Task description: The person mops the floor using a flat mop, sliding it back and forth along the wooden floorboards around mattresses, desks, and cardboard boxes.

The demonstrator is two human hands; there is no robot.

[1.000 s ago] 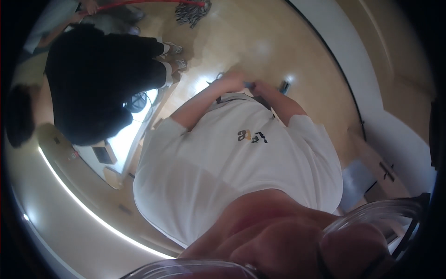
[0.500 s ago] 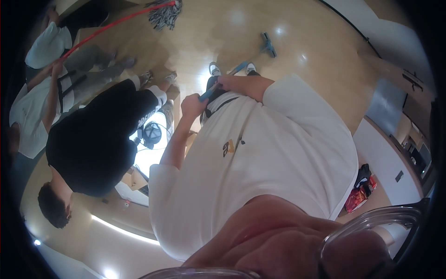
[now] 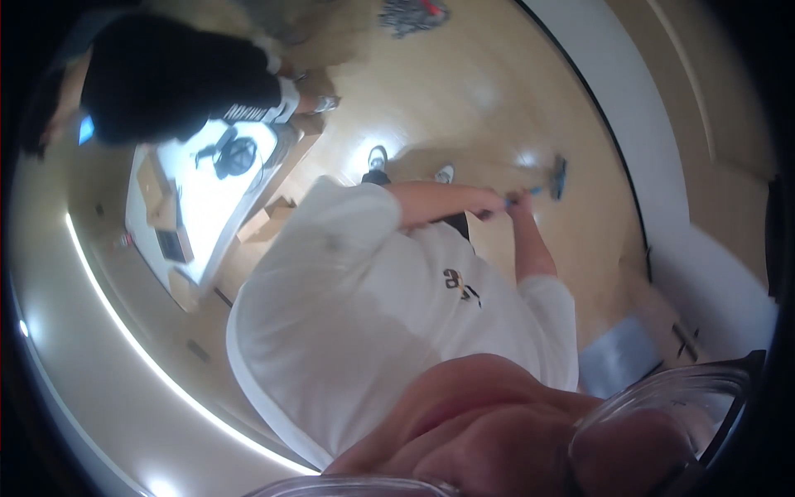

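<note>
Both of my hands grip the handle of a blue long-handled mop (image 3: 560, 179), whose narrow crosswise head rests on the wooden floor to the right of my feet. My left hand (image 3: 489, 201) is closed round the handle, my left arm reaching across my front. Right beside it, nearer the mop head, my right hand (image 3: 521, 201) is closed on the handle too. The fingers are slightly blurred. Below the hands, part of the handle is hidden by my arms and shirt.
At the upper left a person in a black shirt (image 3: 166, 79) stands by a bright white table (image 3: 186, 199) bearing a black device (image 3: 236, 156) and cardboard boxes. A grey string mop (image 3: 411, 15) lies at the top. A white wall (image 3: 617, 74) bounds the floor on the right.
My hands and the blue mop have swung from the middle to the right. The view has turned, so the person in black and the table appear higher.
</note>
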